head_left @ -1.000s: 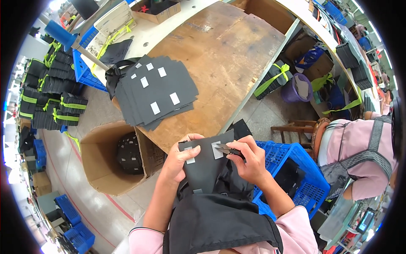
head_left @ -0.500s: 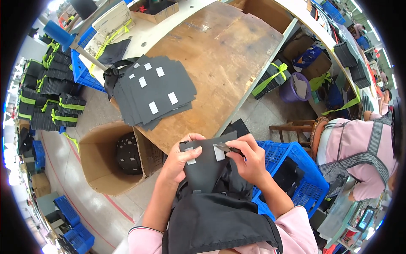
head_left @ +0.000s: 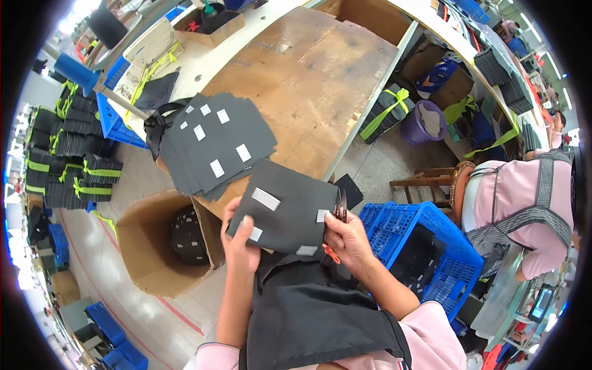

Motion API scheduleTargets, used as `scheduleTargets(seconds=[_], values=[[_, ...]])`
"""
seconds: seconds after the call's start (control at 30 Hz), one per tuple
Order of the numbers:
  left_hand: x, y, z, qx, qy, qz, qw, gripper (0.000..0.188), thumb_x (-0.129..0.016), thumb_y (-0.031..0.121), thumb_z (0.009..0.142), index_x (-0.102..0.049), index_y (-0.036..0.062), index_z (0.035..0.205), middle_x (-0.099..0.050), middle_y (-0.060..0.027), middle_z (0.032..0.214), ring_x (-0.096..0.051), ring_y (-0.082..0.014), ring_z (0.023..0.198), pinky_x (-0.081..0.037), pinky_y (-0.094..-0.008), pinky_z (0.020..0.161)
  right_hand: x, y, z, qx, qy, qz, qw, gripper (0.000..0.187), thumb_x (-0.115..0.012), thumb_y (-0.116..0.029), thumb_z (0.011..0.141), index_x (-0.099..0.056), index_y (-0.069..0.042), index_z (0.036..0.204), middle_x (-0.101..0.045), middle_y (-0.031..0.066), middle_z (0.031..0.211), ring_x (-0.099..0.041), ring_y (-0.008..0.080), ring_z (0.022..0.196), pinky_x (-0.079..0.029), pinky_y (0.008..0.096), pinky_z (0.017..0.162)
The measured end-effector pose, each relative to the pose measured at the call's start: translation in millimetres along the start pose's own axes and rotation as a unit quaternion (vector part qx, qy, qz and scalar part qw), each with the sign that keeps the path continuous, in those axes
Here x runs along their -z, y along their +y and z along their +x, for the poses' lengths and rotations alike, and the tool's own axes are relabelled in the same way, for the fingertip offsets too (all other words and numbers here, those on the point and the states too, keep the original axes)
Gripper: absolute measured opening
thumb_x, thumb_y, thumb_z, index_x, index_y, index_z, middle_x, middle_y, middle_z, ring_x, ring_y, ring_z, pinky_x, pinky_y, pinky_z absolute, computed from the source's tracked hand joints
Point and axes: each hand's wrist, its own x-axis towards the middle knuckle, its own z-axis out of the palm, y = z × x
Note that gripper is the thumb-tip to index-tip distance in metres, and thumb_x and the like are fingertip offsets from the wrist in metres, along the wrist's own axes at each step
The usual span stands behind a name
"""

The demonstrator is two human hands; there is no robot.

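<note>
A black flat panel [head_left: 293,200] with several white rectangular patches is held up over my lap, tilted, spread between both hands. My left hand [head_left: 242,246] grips its lower left edge, thumb on top beside a white patch. At the lower right edge, my right hand [head_left: 350,243] pinches the panel and also keeps hold of dark thread snips [head_left: 342,200], blades pointing up and away. A red tie [head_left: 331,253] hangs below that hand. Beyond the panel, a fanned stack of similar black panels [head_left: 231,134] lies on the brown wooden tabletop [head_left: 314,86].
An open cardboard box [head_left: 143,250] with black pieces inside stands at left. A blue crate [head_left: 455,271] holding black pieces sits at my right. Farther right are a purple basket [head_left: 421,131], a wooden stool [head_left: 425,177] and a person in pink [head_left: 524,191]. Bundles with green ties [head_left: 95,169] pile up far left.
The panel has been turned and raised so its broad face shows, with both hands shifted to its sides. The snips have moved off the patch and now point away. The view has shifted slightly.
</note>
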Motion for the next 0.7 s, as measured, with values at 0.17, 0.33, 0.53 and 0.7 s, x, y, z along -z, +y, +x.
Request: scheduleTargets(seconds=[0.17,0.33,0.53,0.7], values=[[-33,50,-18,-0.431,0.088,0.518,0.733,0.076,-0.066,0.041,0.079,-0.032,-0.0002,0.133,-0.029,-0.0187,0.143,-0.033,-0.0289,0.130,-0.023,-0.0428,0.107,-6,-30,7,0.251,-0.066,-0.276,0.925,0.013,-0.064,-0.005,0.082,-0.063,-0.002,0.094,-0.060,-0.0012,0.075,-0.051,0.0029,0.063,-0.041,0.0183,0.055],[-83,57,-10,-0.081,-0.168,0.674,0.715,0.059,-0.075,0.028,0.071,-0.054,-0.0013,0.117,-0.062,-0.0103,0.111,-0.059,-0.0267,0.103,-0.043,-0.0383,0.091,-31,-54,-11,0.261,-0.126,-0.480,0.828,0.020,-0.068,-0.003,0.078,-0.060,0.001,0.096,-0.060,0.0044,0.074,-0.051,0.0054,0.068,-0.044,0.0218,0.060],[-48,22,-14,0.178,-0.043,0.205,0.962,0.032,-0.075,0.014,0.075,-0.062,-0.0037,0.099,-0.066,-0.0083,0.089,-0.062,-0.0136,0.076,-0.050,-0.0251,0.070,-34,-37,-21,0.489,0.042,-0.525,0.695,0.036,-0.072,-0.004,0.072,-0.057,-0.005,0.104,-0.055,0.0072,0.086,-0.050,0.0115,0.055,-0.044,0.0238,0.050],[-53,15,-18,0.164,-0.020,0.161,0.973,0.030,-0.074,0.011,0.076,-0.062,-0.0036,0.098,-0.065,-0.0080,0.091,-0.061,-0.0115,0.078,-0.049,-0.0241,0.070,-17,-29,-30,0.495,-0.019,-0.573,0.653,0.037,-0.074,-0.005,0.067,-0.059,-0.007,0.101,-0.055,0.0083,0.084,-0.053,0.0174,0.055,-0.043,0.0265,0.047]])
